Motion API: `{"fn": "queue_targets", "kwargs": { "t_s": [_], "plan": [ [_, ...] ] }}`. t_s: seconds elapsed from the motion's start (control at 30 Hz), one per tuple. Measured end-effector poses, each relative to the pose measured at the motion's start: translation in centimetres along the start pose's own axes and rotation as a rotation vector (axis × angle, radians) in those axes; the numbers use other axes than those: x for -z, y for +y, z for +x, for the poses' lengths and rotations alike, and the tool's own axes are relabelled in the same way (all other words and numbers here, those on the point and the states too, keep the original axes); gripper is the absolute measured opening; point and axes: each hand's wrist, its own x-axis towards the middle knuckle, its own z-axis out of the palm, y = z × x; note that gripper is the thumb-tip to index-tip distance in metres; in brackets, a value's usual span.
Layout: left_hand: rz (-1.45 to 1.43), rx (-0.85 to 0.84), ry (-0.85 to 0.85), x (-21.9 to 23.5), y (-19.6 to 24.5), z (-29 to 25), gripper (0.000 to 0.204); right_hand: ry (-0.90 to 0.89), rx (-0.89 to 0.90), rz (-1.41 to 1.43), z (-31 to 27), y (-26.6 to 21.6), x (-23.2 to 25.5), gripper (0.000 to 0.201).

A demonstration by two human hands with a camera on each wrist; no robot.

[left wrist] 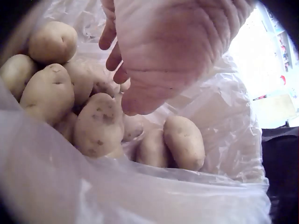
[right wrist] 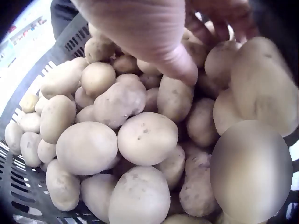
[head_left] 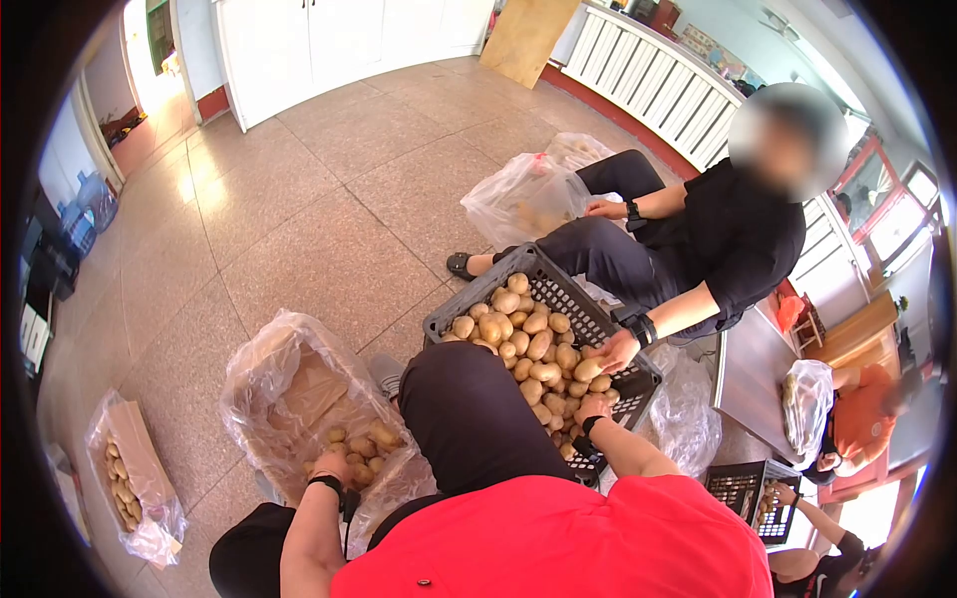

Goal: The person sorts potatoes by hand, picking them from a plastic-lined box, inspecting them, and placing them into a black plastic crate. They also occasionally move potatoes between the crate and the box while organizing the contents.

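Observation:
My left hand (head_left: 331, 464) is inside a box lined with clear plastic (head_left: 261, 384), over a small heap of potatoes (head_left: 375, 439). In the left wrist view its fingers hang loosely above the potatoes (left wrist: 98, 126), with nothing visible in them. My right hand (head_left: 595, 407) reaches into the near right part of a black slatted crate (head_left: 590, 309) heaped with potatoes (head_left: 518, 339). Seen from the right wrist, the thumb (right wrist: 184, 70) touches one potato (right wrist: 175, 99), while the fingers (right wrist: 224, 16) spread over others, partly hidden behind the hand.
Across the crate, a seated person in black (head_left: 698, 229) has one hand on a potato (head_left: 588, 370). Plastic bags (head_left: 523, 194) lie beside that person. A second lined box of potatoes (head_left: 125, 473) stands at left. Two more people work around another black crate (head_left: 736, 488) at right.

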Motion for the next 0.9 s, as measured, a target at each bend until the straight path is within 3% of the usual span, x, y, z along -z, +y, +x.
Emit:
{"fn": "queue_targets", "kwargs": {
  "t_s": [0.03,0.07,0.1,0.13,0.17,0.2,0.33,0.43,0.5,0.53,0.6,0.67,0.7,0.9],
  "plan": [
    [0.0,0.0,0.002,1.1,1.1,-0.7,0.04,-0.019,-0.018,0.041,-0.1,0.0,0.3,0.044],
    [-0.007,-0.025,-0.103,3.7,3.5,-2.3,0.04,-0.018,-0.017,0.042,-0.5,-0.2,0.6,0.044],
    [-0.014,-0.049,-0.209,5.0,4.8,-3.2,0.04,0.021,-0.137,0.063,-1.2,-0.6,0.9,0.047],
    [-0.013,-0.048,-0.21,3.6,4.0,-2.3,0.04,0.059,-0.257,0.082,-1.5,-0.9,1.0,0.05],
    [-0.015,-0.149,-0.191,1.3,2.8,-1.0,0.043,0.056,-0.256,0.081,-1.0,-0.7,0.7,0.05],
    [-0.018,-0.248,-0.175,-0.1,1.9,-0.4,0.045,0.019,-0.224,0.086,-0.4,-0.4,0.4,0.053],
    [-0.083,-0.164,-0.11,0.1,2.1,-1.9,0.045,-0.08,-0.081,-0.006,-0.1,0.1,0.8,0.057],
    [-0.101,-0.183,-0.027,-4.2,-0.5,1.2,0.042,-0.076,-0.08,-0.046,-0.2,0.1,1.2,0.053],
    [-0.09,-0.028,-0.195,1.2,2.9,-1.8,0.042,0.076,-0.031,-0.125,0.8,0.6,-0.5,0.048],
    [-0.09,-0.013,-0.207,2.0,3.5,-2.2,0.04,0.031,-0.033,-0.005,1.5,1.1,-0.8,0.043],
    [-0.117,0.016,-0.228,2.2,3.5,-2.3,0.039,0.087,-0.076,0.095,1.0,0.7,-0.5,0.037],
    [-0.14,0.032,-0.219,3.0,3.9,-2.9,0.038,0.109,0.02,0.022,2.3,1.4,-1.5,0.036],
    [-0.148,0.021,-0.241,3.0,3.6,-2.7,0.037,-0.049,-0.037,0.082,3.4,1.6,-1.7,0.052],
    [-0.056,-0.15,-0.301,0.0,1.3,-0.1,0.043,-0.024,0.046,0.076,2.7,1.2,-1.5,0.039]
  ]
}}
